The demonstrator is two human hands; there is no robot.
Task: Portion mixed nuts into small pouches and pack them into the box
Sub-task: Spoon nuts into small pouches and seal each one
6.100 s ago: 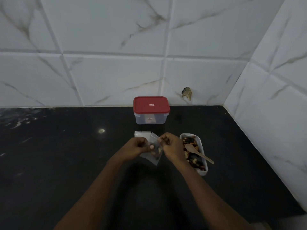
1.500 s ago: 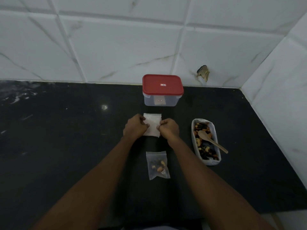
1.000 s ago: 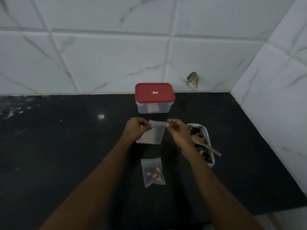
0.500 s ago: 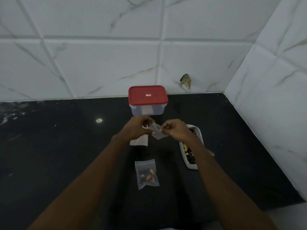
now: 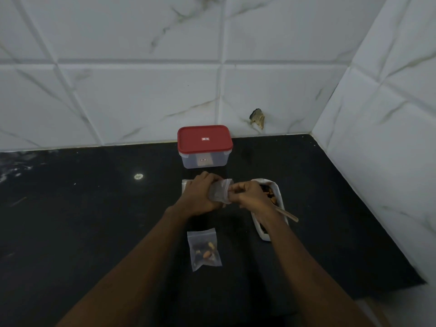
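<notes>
— White marbled tiles meet in a corner behind a black countertop. What stands on it?

— At the back, near the wall, a clear box with its red lid on. To the right, a white tray of mixed nuts with a wooden spoon lying in it, handle pointing right.

— And the hands?

— Left hand is closed around an empty clear pouch, held above the counter. Right hand pinches the pouch's upper edge, fingers together on the plastic.

— Any pouch filled?

— One filled pouch lies flat on the counter, nearer the person, between the forearms, apart from both hands. A white stack of pouches peeks out behind the left hand.
</notes>
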